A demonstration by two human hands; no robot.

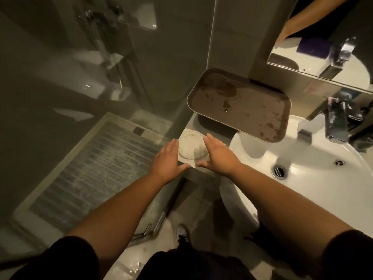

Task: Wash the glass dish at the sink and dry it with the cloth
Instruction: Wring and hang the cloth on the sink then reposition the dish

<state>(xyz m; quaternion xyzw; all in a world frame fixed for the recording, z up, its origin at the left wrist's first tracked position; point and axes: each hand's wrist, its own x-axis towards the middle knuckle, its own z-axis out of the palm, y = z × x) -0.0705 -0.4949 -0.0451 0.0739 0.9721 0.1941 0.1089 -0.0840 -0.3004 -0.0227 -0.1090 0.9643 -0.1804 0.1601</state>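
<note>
A round clear glass dish (pixel 191 145) sits on the white counter ledge (pixel 192 124) at the left of the sink (pixel 314 178). My left hand (pixel 167 160) hovers just left of the dish, fingers spread, thumb pointing right. My right hand (pixel 219 156) is just right of it, fingers spread, thumb pointing left. Neither hand grips the dish; whether they touch its rim I cannot tell. No cloth is clearly visible on the counter.
A brown wet tray (pixel 242 106) overhangs the ledge and basin behind the dish. The tap (pixel 335 126) stands at the right, with the drain (pixel 279 171) in the basin. A mirror (pixel 323 43) hangs above. The glass shower wall (pixel 101 98) is at the left.
</note>
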